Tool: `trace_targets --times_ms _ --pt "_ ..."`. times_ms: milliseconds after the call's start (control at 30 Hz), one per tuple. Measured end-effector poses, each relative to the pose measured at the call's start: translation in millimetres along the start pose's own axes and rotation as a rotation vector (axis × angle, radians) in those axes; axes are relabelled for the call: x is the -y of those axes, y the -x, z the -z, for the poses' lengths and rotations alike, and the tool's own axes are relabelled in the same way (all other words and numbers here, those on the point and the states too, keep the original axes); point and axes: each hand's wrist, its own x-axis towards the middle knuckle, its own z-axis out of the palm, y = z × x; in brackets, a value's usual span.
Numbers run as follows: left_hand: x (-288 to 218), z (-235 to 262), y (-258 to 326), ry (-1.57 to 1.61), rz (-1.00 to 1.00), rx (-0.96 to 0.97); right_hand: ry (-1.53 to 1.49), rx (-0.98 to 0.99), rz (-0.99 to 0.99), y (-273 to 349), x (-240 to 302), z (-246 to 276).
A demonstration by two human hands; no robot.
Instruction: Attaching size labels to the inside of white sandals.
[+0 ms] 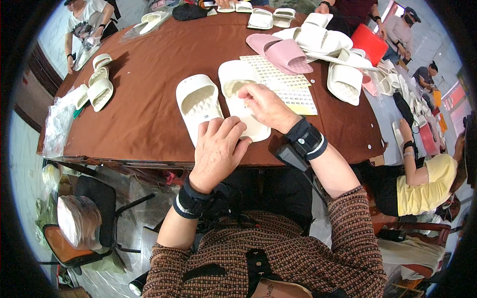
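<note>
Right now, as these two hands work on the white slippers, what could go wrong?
The pair, left slipper and right slipper, lies toward the near edge of the brown-covered table; a careless tug by the left hand might pull one off.

The right hand is close to the printed sheets, so it could nudge them out of place.

More white slippers are heaped nearby, so similar-looking ones might get mixed up.
</note>
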Motion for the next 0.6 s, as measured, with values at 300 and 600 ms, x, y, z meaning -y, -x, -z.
trace_targets --times_ms 300,600 --pt "0.2 -1.0 0.5 0.006 0.001 0.005 0.062 0.003 0.059 0.4 -1.9 1.1" --pt "-1.3 -0.5 -1.0 0.003 0.016 0.017 0.173 0.019 0.101 -3.3 -5.2 -3.8"
